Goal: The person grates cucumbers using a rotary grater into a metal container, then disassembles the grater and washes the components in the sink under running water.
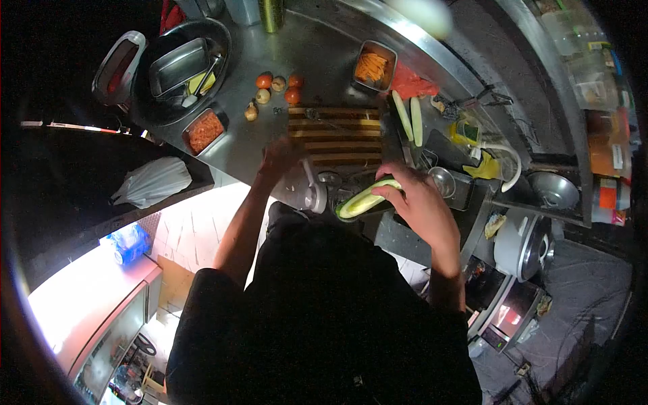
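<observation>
My right hand [422, 202] is closed around a partly peeled zucchini [368, 200], pale green with darker skin at its lower end. The zucchini is held at a slant, fingers and thumb on its upper part. My left hand [280, 158] is in shadow and blurred at the left edge of the striped wooden cutting board [335, 138]; its fingers cannot be made out. Just right of that hand, a pale grey faucet-like fixture [314, 192] stands near my body. Two long, pale peeled vegetables [408, 120] lie to the right of the board.
Tomatoes and onions [278, 84] sit left of the board's top. A metal tray holds ground meat [204, 131], another holds carrot strips [371, 66]. A dark oval basin [152, 101] stands at far left. A metal bowl [441, 181] is by my right hand.
</observation>
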### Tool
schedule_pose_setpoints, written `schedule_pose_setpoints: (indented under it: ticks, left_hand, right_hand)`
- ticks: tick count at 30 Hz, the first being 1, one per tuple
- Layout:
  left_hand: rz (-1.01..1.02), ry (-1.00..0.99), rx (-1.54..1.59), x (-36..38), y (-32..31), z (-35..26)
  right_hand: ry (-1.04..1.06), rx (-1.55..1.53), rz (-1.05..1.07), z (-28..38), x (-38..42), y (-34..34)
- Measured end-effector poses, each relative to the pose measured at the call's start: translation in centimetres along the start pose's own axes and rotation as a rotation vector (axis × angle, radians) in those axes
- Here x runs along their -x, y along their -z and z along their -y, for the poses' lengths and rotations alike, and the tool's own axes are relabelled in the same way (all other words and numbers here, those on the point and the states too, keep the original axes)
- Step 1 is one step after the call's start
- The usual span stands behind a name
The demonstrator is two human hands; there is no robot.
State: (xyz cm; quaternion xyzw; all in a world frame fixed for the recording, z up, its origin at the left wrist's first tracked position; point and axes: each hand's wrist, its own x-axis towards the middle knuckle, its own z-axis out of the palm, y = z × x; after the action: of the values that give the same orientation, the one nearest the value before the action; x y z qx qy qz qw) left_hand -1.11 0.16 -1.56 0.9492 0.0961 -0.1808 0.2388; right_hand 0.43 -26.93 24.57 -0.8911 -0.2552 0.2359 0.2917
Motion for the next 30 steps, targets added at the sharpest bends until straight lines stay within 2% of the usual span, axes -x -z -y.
schedule_pose_setpoints:
  ticks: [1, 3, 5, 6, 8, 10, 11, 13, 15, 16, 18, 19, 20, 21, 22, 23, 25, 27, 29, 30]
  left_hand:
    - [0.083, 0.076, 0.117, -0.7, 2.1, -1.2]
    - [-0.584, -0.407, -0.466, -0.7, -0.1, -0.2]
    - [-0.75, -0.552, -0.317, 3.4, 3.1, -3.0]
    - [-0.406, -0.438, -0.109, 7.4, 6.8, -6.1]
    - [0.167, -0.064, 0.147, 13.5, 12.4, -10.7]
    - [-0.659, -0.508, -0.316, 19.0, 4.5, -7.1]
    - [-0.484, -0.476, -0.298, 20.9, 5.1, -7.4]
    - [-0.532, -0.536, -0.19, 22.5, 1.2, -4.7]
    - [-0.3, -0.491, -0.133, 22.8, -2.3, -2.7]
    - [-0.374, -0.506, -0.219, 22.0, -3.5, -1.7]
    - [-0.513, -0.359, -0.24, 18.7, -10.6, 2.2]
    - [-0.649, -0.445, -0.371, 15.3, -12.9, 4.6]
    - [-0.621, -0.444, -0.327, 11.9, -14.1, 6.3]
    - [0.074, -0.023, -0.127, 6.2, -11.0, 5.3]
    - [-0.205, -0.141, -0.179, 5.4, -7.5, 3.7]
    - [-0.619, -0.381, -0.454, 0.9, -10.7, 6.5]
    - [-0.11, -0.06, -0.078, 1.0, 3.8, -2.9]
    - [-0.075, -0.068, -0.013, 4.7, 8.9, -7.1]
    - [0.006, -0.022, -0.022, 10.4, 10.6, -9.5]
    - [-0.393, -0.272, -0.228, 13.9, 7.6, -8.6]
  right_hand:
    - [0.042, 0.011, -0.025, -0.1, 0.4, -0.2]
    - [0.135, 0.032, -0.078, -0.3, 1.0, -0.4]
    - [0.153, 0.019, -0.047, 0.0, 1.5, -0.5]
    - [0.163, 0.013, -0.031, 0.1, 1.6, -0.5]
    - [0.19, 0.05, -0.127, 0.3, 1.8, -0.9]
    - [0.196, 0.074, -0.161, 0.3, 1.9, -1.1]
    - [0.19, 0.081, -0.148, 0.2, 2.1, -1.0]
    - [0.199, 0.11, -0.135, 0.3, 2.4, -1.1]
    - [0.227, 0.154, -0.145, 0.6, 2.5, -1.5]
    - [0.191, 0.057, -0.125, 0.6, 2.5, -1.8]
    - [0.219, 0.062, -0.14, 0.5, 2.1, -2.0]
    - [0.233, 0.065, -0.148, 0.5, 2.0, -2.0]
    - [0.218, 0.08, -0.143, 0.4, 2.0, -2.2]
    - [0.204, 0.095, -0.139, 0.3, 2.1, -2.3]
    - [0.188, 0.111, -0.135, 0.3, 2.3, -2.5]
    - [0.192, 0.096, -0.13, 0.4, 2.4, -2.7]
    - [0.203, 0.072, -0.122, 0.5, 2.5, -2.8]
    - [0.156, 0.069, -0.098, 0.6, 2.7, -2.9]
    - [0.153, 0.069, -0.099, 0.6, 2.9, -3.1]
    - [0.172, 0.077, -0.116, 0.5, 2.9, -3.3]
